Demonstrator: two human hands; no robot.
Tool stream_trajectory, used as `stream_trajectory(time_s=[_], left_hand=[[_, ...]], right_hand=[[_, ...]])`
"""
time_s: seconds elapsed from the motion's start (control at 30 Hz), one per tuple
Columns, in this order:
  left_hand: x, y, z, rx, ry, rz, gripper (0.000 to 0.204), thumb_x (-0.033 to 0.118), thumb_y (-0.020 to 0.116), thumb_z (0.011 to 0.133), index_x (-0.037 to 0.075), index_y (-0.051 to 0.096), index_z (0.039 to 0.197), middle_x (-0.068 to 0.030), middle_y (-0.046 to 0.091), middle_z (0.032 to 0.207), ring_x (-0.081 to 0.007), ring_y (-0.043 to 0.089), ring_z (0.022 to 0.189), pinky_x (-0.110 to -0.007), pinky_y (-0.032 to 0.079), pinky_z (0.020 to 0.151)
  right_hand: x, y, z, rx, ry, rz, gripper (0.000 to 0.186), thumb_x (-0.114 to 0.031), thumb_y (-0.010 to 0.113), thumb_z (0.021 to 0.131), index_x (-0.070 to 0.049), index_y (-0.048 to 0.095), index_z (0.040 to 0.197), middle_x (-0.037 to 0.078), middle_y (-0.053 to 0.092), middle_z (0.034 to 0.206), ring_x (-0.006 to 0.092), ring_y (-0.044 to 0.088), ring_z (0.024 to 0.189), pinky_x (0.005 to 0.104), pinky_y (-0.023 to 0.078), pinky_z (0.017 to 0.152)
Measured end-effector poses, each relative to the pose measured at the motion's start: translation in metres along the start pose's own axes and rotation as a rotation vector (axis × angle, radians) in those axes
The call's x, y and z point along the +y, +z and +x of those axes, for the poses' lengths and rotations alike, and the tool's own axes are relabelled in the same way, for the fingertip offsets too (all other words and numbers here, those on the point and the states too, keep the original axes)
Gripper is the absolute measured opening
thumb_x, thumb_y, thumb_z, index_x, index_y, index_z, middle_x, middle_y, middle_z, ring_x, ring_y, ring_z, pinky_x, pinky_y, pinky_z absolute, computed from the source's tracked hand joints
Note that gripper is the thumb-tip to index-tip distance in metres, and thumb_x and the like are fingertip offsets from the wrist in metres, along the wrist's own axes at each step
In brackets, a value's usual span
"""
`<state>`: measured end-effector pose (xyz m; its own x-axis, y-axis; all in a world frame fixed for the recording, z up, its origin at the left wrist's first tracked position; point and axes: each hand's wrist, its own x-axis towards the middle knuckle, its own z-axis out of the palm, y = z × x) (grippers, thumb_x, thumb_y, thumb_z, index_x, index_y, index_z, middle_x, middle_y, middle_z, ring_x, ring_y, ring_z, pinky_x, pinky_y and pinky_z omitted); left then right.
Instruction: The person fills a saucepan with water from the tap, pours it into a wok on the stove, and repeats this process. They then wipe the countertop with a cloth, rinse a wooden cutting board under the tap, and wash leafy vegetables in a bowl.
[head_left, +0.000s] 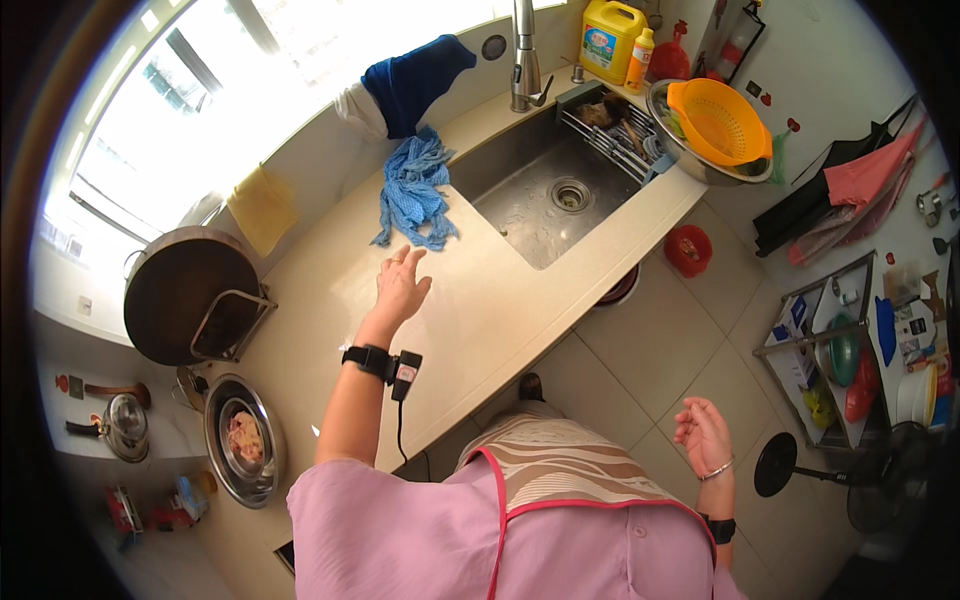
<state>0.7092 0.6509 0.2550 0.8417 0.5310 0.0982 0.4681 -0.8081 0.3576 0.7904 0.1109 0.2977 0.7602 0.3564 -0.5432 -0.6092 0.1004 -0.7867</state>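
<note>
My left hand (401, 285) reaches over the pale countertop (440, 370) with its fingers apart and nothing held, just short of a crumpled blue cloth (412, 185) beside the sink. A wristband with a small black device and cable is on that arm. My right hand (703, 437) hangs low at my right side over the floor, empty, fingers loosely bent and apart. The steel sink (540, 200) holds a rack (625, 140) with items at its right end, under a tall tap (524, 60).
Left: large dark pan (170, 295) on a stand, steel bowl (217, 450) with pale pink food. Back right: yellow jug (610, 40), orange colander (725, 120) in a steel bowl. Right: red basin (688, 250) on the floor, shelving rack (770, 345), black fan (776, 462). Hanging aprons (850, 200) on the wall.
</note>
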Motion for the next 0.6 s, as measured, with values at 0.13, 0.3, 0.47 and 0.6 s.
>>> stream_trajectory(time_s=[0.13,0.3,0.47,0.6], left_hand=[[-0.028,0.027,0.094,0.045,-0.055,0.043,0.06,0.021,0.068,0.075,0.017,0.049,0.132,-0.0189,0.038,0.143,-0.0399,0.042,0.124,-0.051,0.038,0.099],[-0.044,0.059,0.153,-0.102,-0.146,0.148,0.067,0.025,0.065,0.075,0.022,0.044,0.138,-0.0191,0.029,0.149,-0.0402,0.042,0.125,-0.048,0.038,0.101],[-0.071,0.083,0.151,-0.019,-0.07,0.192,0.046,0.021,0.062,0.078,0.011,0.057,0.123,-0.0203,0.051,0.131,-0.0402,0.049,0.114,-0.044,0.042,0.098],[-0.112,0.082,0.129,0.048,-0.142,0.19,0.035,0.004,0.055,0.079,-0.001,0.059,0.113,-0.0245,0.055,0.12,-0.0406,0.051,0.111,-0.044,0.042,0.096]], right_hand=[[-0.018,0.015,0.029,0.008,0.035,0.002,0.017,-0.019,0.05,0.097,-0.006,0.055,0.106,0.006,0.063,0.084,0.0106,0.058,0.066,0.0251,0.049,0.059],[-0.046,0.027,0.059,0.033,0.075,-0.062,0.017,-0.019,0.051,0.097,-0.006,0.056,0.105,0.005,0.063,0.084,0.0109,0.058,0.067,0.0246,0.049,0.06],[-0.096,0.027,0.108,0.0,0.037,-0.109,0.016,-0.019,0.051,0.097,-0.006,0.056,0.105,0.004,0.062,0.083,0.0096,0.057,0.067,0.0233,0.047,0.059],[-0.152,0.012,0.173,-0.028,-0.073,-0.15,0.017,-0.019,0.05,0.097,-0.006,0.056,0.105,0.004,0.062,0.084,0.0088,0.057,0.066,0.0227,0.047,0.059]])
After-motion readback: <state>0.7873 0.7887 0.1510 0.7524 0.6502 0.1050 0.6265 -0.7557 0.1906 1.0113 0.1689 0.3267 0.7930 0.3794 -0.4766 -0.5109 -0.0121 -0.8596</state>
